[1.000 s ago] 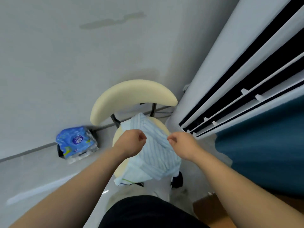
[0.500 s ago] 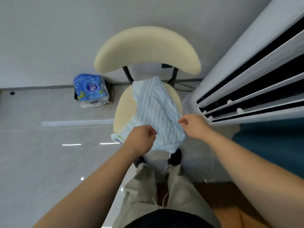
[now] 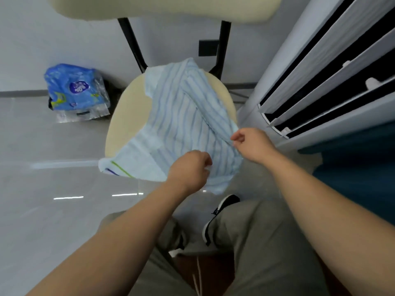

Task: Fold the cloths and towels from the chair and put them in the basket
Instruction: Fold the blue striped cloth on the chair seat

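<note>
A light blue striped cloth lies spread over the cream seat of the chair, with its front edge hanging past the seat. Beneath it a pale towel with a green and blue stripe sticks out at the front left. My left hand grips the striped cloth at its front edge. My right hand pinches the cloth's right edge. No basket is in view.
A blue plastic pack lies on the floor by the wall, left of the chair. A tall white air conditioner stands close on the right. My legs and a black shoe are just in front of the chair.
The view has dropped and come closer to the chair. My hands have moved apart along the striped cloth's near edge, the left to the front edge, the right to the right side.
</note>
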Tool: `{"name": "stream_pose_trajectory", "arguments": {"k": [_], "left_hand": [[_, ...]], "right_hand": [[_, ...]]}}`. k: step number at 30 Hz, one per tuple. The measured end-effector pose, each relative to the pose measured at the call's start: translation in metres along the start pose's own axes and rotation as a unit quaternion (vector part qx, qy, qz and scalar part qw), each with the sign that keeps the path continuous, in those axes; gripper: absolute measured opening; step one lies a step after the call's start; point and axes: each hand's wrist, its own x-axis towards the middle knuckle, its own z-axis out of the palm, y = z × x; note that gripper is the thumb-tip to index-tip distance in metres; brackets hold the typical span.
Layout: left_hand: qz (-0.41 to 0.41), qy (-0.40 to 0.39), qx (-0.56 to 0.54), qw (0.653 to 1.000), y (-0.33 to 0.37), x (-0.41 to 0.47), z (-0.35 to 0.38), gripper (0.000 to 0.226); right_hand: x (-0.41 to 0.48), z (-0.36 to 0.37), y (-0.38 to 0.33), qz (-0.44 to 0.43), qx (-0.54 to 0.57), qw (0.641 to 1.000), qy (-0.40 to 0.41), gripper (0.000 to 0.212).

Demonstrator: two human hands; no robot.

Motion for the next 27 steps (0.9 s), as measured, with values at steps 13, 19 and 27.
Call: {"name": "stream_pose_trajectory", "arguments": {"k": [13, 19, 27], "left_hand": [[0.083, 0.14, 0.174, 0.971, -0.013, -0.027, 0.066, 0.046], [0.068, 0.14, 0.16, 0.975, -0.011, -0.025, 0.059, 0.028], [0.08, 0.113, 0.101, 0.985, -0.012, -0.027, 0.051, 0.045]], "right_hand": [[-0.019, 0.042, 0.036, -0.053, 0.043, 0.995, 0.069, 0.019], [-0.03, 0.049, 0.038, -0.003, 0.132, 0.991, 0.031, 0.02], [-0.052, 0.02, 0.003, -0.013, 0.199, 0.98, -0.007, 0.036]]}}
